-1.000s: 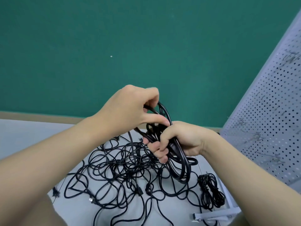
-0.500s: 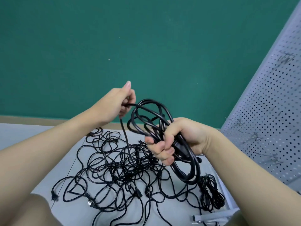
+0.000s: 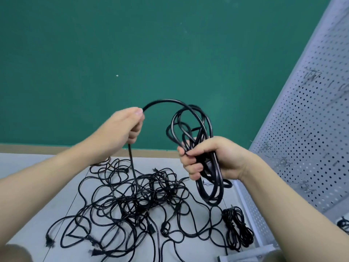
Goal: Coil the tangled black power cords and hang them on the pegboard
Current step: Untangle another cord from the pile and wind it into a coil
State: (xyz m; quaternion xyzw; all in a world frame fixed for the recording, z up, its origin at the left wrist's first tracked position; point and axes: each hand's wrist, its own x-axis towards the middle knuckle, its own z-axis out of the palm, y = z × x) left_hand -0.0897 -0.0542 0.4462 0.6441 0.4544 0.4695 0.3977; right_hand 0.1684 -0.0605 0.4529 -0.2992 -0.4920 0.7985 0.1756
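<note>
Right hand (image 3: 217, 157) grips the coil (image 3: 198, 144); left hand (image 3: 124, 127) pinches its cord (image 3: 162, 102) beside it. Cord looks springy (likely light), so hold where loops cross.

The cords (image 3: 207, 178) look like glossy black rubbery plastic. The pegboard (image 3: 311, 129) is perforated matt grey metal; the wall (image 3: 132, 44) is matt green.

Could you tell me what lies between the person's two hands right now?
In the head view, one arched stretch of black cord spans from the left hand to the coil gripped by the right hand; otherwise only green wall behind.
</note>
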